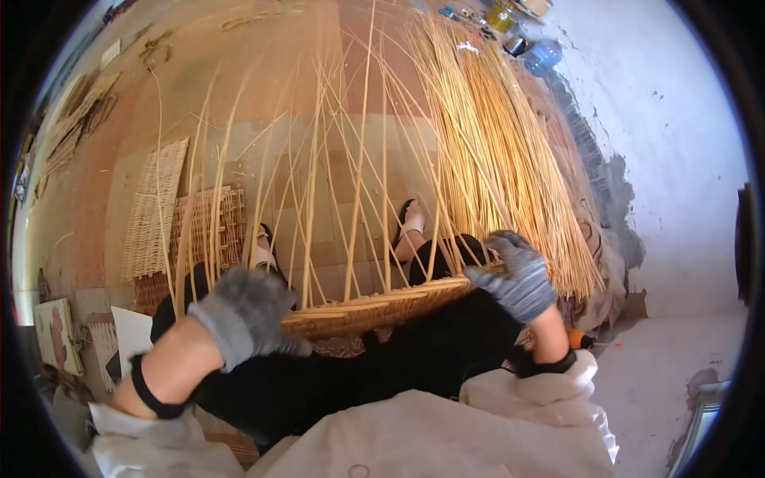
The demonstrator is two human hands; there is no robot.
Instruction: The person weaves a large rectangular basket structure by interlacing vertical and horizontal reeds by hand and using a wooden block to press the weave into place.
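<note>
Straw-coloured willow, or something much like it, makes up the woven strip [382, 309] lying across the sitter's lap, its long edge bowed in a shallow curve between the two hands. Bare stakes [358, 175] rise out of it and fan away over the floor [335, 151], some crossing.

From where I stand, the left hand [251, 311], grey-gloved, is bent over the strip's left end; it is blurred, and I cannot tell whether its fingers pinch anything. The right hand [514, 275], gloved alike, is at the other end, thumb apart from the bent fingers, the thumb by the strip's corner; whether a rod sits in that grasp I cannot tell.

I'd judge the piece light but unwieldy: the weave firm and a little springy, the stakes whippy, likely to snag each other and to crack if bent sharply. The dense band looks the place to take hold, near both ends; the loose tips would give poor control. Dry rods should grip well enough against knitted gloves.

To the right lies a thick bundle [510, 175] of rods; to the left, a woven panel [155, 211].
</note>
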